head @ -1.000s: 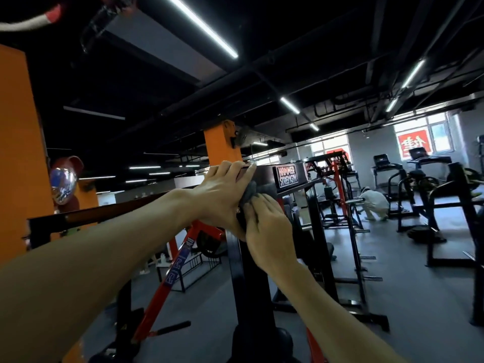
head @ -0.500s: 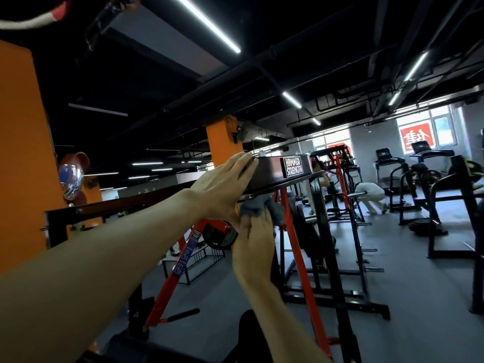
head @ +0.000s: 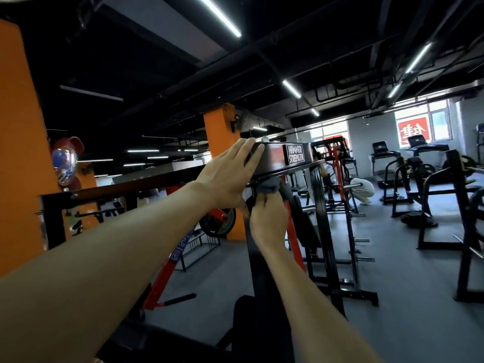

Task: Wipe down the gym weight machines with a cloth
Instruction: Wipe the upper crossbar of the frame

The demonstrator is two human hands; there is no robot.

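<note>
Right grip [head: 267, 221] under level crossbeam [head: 277, 159]

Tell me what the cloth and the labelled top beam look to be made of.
Cloth: soft grey fabric, probably microfibre, since it bunches and folds in the right hand.
Top beam: likely painted steel, dark and glossy, with straight edges, reflections and a printed label. The left hand rests on it flat.

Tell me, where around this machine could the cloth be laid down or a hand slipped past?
The top beam is bare between the left hand and the Hammer Strength label. Grey floor lies open at right. Below the beam it is crowded: right hand gripping the cloth against the upright.
</note>
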